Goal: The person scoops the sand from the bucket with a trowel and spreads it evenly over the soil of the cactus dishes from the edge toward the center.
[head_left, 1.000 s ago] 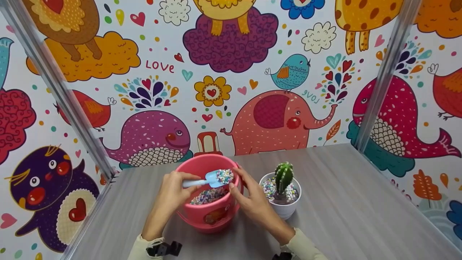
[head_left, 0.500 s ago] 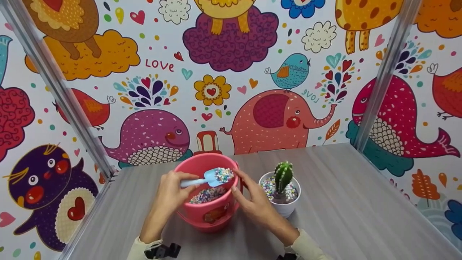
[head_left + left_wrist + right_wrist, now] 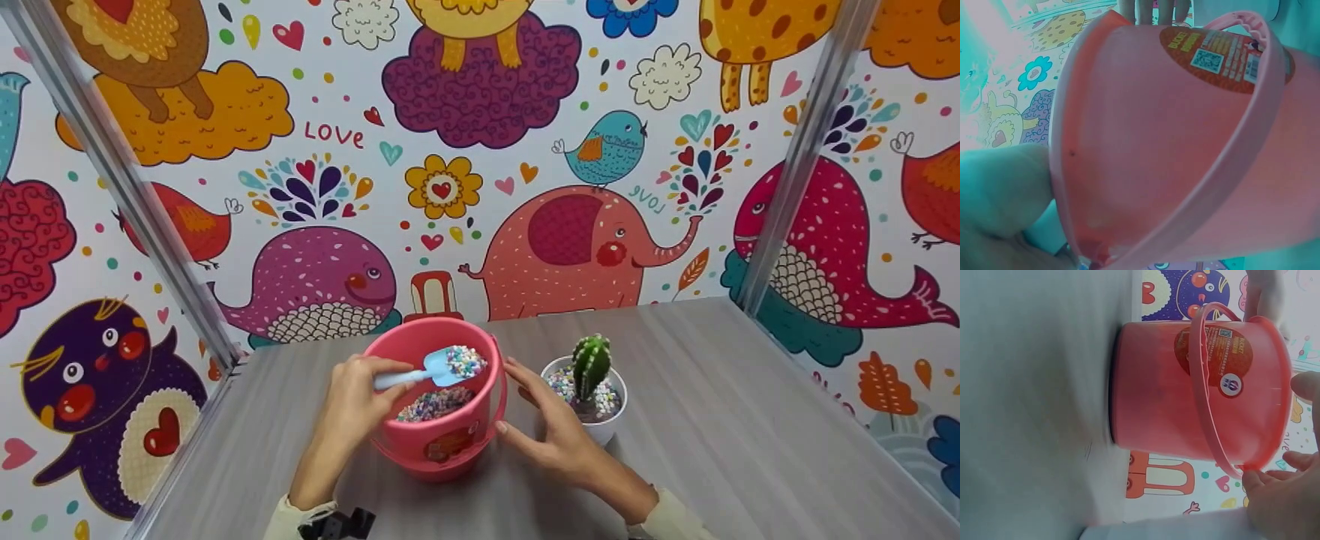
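Note:
In the head view my left hand [image 3: 343,409] pinches the handle of a small light-blue scoop [image 3: 433,369], held level over the mouth of a pink bucket [image 3: 427,446]. Colourful beads [image 3: 466,361] fill the scoop's blade. More beads [image 3: 436,405] lie inside the bucket. My right hand [image 3: 566,439] is beside the bucket's right side, fingers spread and slightly bent, holding nothing. Its fingertips are close to the rim and the bucket's handle [image 3: 1207,405] in the right wrist view. From the left wrist, the bucket wall [image 3: 1157,146] fills most of the view and the scoop's blade is hidden.
Just right of my right hand stands a white pot [image 3: 600,431] with a green cactus [image 3: 591,367] among colourful beads. The grey wood-grain table [image 3: 720,420] ends at walls printed with cartoon animals, with metal posts [image 3: 787,172] at the corners.
My right hand has come off the bucket's rim, moving right and toward me. The left hand keeps the loaded scoop nearly still over the bucket.

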{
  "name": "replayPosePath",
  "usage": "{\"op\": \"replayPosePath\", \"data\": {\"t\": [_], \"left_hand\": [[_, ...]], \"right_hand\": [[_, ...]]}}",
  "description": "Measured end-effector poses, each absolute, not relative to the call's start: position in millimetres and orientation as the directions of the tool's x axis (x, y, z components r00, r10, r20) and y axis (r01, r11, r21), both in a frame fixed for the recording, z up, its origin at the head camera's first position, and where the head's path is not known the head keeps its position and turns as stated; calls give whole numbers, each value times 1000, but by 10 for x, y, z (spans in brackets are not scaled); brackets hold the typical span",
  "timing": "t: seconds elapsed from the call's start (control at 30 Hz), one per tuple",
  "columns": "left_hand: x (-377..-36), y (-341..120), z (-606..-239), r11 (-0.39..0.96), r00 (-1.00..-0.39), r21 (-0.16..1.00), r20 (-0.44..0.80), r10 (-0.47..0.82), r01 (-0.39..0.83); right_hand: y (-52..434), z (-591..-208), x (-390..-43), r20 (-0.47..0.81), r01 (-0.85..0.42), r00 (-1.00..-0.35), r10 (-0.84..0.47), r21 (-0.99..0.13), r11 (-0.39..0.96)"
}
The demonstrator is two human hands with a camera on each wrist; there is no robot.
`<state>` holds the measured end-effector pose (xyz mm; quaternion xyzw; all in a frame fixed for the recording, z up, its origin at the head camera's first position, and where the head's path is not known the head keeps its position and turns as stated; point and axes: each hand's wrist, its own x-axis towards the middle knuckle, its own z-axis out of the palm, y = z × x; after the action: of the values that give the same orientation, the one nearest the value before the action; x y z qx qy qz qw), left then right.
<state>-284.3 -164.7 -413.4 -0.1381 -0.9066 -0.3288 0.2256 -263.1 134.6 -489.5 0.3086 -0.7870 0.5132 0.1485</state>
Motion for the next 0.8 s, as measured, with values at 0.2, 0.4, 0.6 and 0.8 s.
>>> {"op": "replayPosePath", "data": {"t": [0.2,0.4,0.6,0.8], "left_hand": [[-2819,-1664,-4136,749,-848,523,520,97,407],[-2795,-1658,-4131,756,-847,516,523,95,403],[-2767,-1654,-4118,754,-836,509,540,96,416],[-2745,-1660,-4106,751,-824,500,557,101,431]], "right_hand": [[1510,-4905,-2511,531,-642,-761,-373,-699,315],[1673,-4966,-2409,561,-696,-711,-423,-646,313],[1866,-5035,-2346,673,-784,-620,-403,-535,314],[2097,-5121,-2343,795,-854,-508,-332,-414,316]]}}
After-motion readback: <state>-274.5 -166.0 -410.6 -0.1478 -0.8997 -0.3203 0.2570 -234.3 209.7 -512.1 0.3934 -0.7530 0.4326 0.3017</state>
